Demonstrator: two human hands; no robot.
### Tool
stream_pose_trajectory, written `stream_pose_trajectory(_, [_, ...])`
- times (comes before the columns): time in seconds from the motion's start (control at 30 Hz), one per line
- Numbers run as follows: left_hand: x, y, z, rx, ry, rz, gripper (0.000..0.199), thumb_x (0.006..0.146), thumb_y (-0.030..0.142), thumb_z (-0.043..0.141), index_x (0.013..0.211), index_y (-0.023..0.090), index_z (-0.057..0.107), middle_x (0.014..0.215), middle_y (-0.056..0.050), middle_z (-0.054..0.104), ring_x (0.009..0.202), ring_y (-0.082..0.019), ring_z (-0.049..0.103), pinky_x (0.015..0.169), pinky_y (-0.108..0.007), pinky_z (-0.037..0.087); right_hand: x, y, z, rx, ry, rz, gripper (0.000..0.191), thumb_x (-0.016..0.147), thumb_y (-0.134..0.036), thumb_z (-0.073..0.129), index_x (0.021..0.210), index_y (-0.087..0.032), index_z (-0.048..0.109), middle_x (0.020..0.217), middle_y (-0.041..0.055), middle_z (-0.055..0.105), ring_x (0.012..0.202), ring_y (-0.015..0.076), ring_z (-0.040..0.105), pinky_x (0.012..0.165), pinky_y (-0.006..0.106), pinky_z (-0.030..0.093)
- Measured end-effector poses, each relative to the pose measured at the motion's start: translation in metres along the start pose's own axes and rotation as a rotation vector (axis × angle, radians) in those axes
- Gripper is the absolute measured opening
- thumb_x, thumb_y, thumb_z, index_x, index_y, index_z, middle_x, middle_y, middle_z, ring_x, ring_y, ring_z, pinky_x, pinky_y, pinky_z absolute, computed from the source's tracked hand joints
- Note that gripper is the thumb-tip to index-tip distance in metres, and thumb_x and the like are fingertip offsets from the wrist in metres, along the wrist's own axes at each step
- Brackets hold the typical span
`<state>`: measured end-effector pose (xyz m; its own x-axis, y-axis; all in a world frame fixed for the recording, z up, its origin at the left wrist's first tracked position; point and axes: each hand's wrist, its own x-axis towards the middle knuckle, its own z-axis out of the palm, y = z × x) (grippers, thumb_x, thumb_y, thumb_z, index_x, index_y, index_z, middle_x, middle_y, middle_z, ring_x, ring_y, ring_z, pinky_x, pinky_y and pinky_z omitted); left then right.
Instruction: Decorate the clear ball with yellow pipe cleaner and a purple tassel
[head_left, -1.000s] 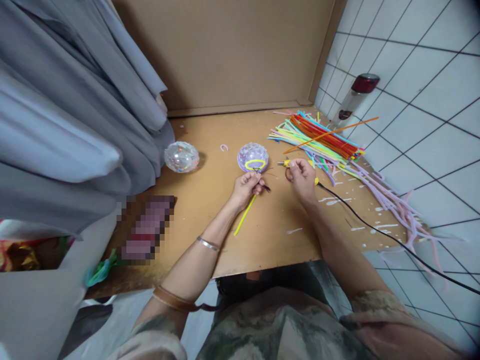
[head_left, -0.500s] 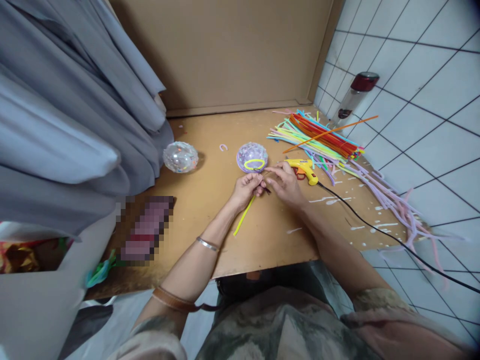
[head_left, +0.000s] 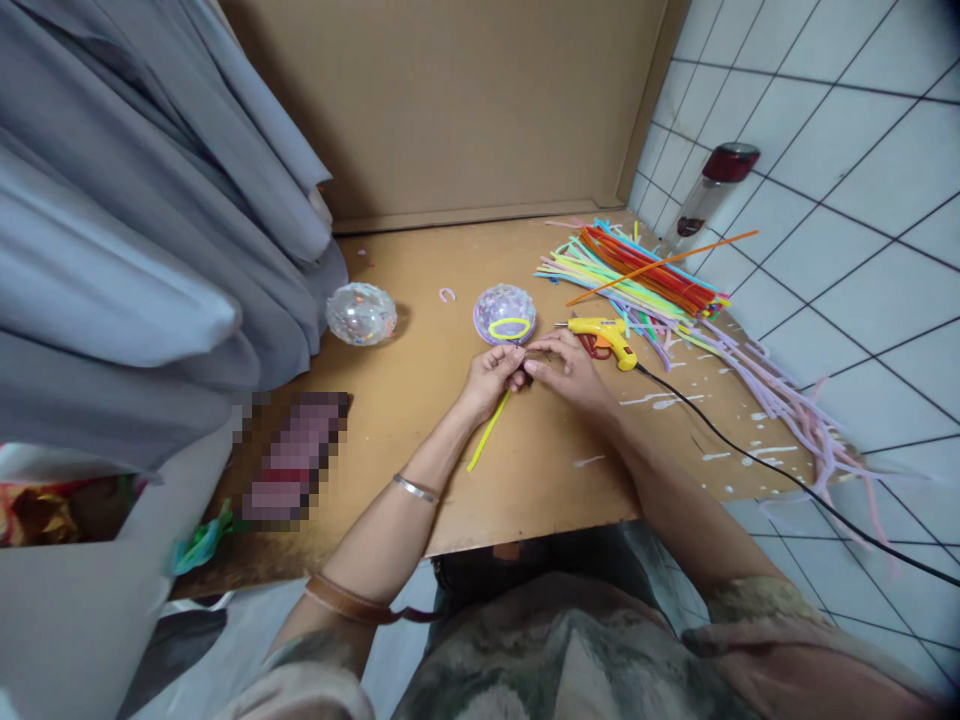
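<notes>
My left hand is closed in a pinch on a thin dark strip, mostly hidden by the fingers. Against it, my right hand has thumb and fingertips drawn in on the same strip. A straight yellow pipe cleaner runs out from under the left hand toward the table's front; whether that hand grips it I cannot tell. Just beyond the fingertips, a yellow pipe cleaner ring shows in front of a clear, purple-tinted ball. A yellow glue gun lies beside my right hand.
A second clear ball and a small pink curved piece are at the left. Bundled colourful pipe cleaners lie back right, near a red-lidded bottle. The glue gun's black cord trails right. A grey curtain hangs left.
My right hand's fingers have curled in closer to the left fingertips, covering the dark end that stuck out before. The left hand has hardly moved.
</notes>
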<state>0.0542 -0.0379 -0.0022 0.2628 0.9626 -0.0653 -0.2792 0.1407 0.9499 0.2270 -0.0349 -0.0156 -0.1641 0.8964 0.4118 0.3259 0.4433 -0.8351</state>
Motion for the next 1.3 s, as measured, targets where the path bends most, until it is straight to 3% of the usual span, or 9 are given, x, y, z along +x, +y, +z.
stream_pose_trajectory(0.33, [0.002, -0.002, -0.002, -0.007, -0.013, 0.006, 0.054, 0.065, 0.062, 0.091, 0.070, 0.016, 0.062, 0.051, 0.005, 0.055, 0.044, -0.005, 0.043, 0.049, -0.021, 0.036, 0.001, 0.000, 0.001, 0.054, -0.033, 0.108, 0.045, 0.086, -0.065, 0.068, 0.072, -0.022, 0.069, 0.077, 0.0037, 0.068, 0.074, 0.0192, 0.061, 0.074, 0.036, 0.050])
stream_pose_trajectory(0.57, [0.001, 0.010, 0.001, -0.239, 0.067, -0.126, 0.030, 0.073, 0.030, 0.089, 0.082, 0.015, 0.065, 0.070, 0.001, 0.069, 0.049, -0.005, 0.054, 0.048, -0.017, 0.041, 0.005, -0.006, -0.005, 0.266, 0.023, 0.202, 0.067, 0.082, -0.088, 0.054, 0.070, -0.024, 0.067, 0.076, 0.0047, 0.069, 0.077, 0.0206, 0.063, 0.076, 0.037, 0.053])
stream_pose_trajectory(0.7, [0.000, 0.018, 0.002, -0.345, 0.093, -0.163, 0.012, 0.084, 0.018, 0.072, 0.079, 0.014, 0.063, 0.069, -0.001, 0.069, 0.050, -0.006, 0.056, 0.052, -0.017, 0.047, 0.006, -0.006, -0.008, 0.242, -0.026, 0.166, 0.054, 0.082, -0.076, 0.065, 0.071, -0.023, 0.069, 0.077, 0.0041, 0.069, 0.078, 0.0201, 0.063, 0.079, 0.037, 0.053])
stream_pose_trajectory(0.87, [0.000, 0.022, 0.001, -0.377, 0.093, -0.172, 0.013, 0.089, 0.016, 0.060, 0.076, 0.015, 0.058, 0.065, -0.001, 0.066, 0.049, -0.006, 0.055, 0.054, -0.017, 0.048, 0.004, -0.005, -0.006, 0.188, -0.033, 0.084, 0.030, 0.083, -0.051, 0.073, 0.075, -0.022, 0.074, 0.085, 0.0056, 0.070, 0.085, 0.0210, 0.065, 0.081, 0.038, 0.054])
stream_pose_trajectory(1.3, [-0.001, 0.021, 0.005, -0.384, 0.031, -0.169, 0.012, 0.081, 0.016, 0.056, 0.070, 0.015, 0.057, 0.059, 0.000, 0.061, 0.046, -0.008, 0.054, 0.048, -0.016, 0.044, 0.001, 0.007, 0.002, 0.101, -0.015, -0.010, 0.020, 0.087, -0.043, 0.075, 0.086, -0.024, 0.081, 0.096, 0.0069, 0.071, 0.097, 0.0234, 0.066, 0.093, 0.043, 0.054])
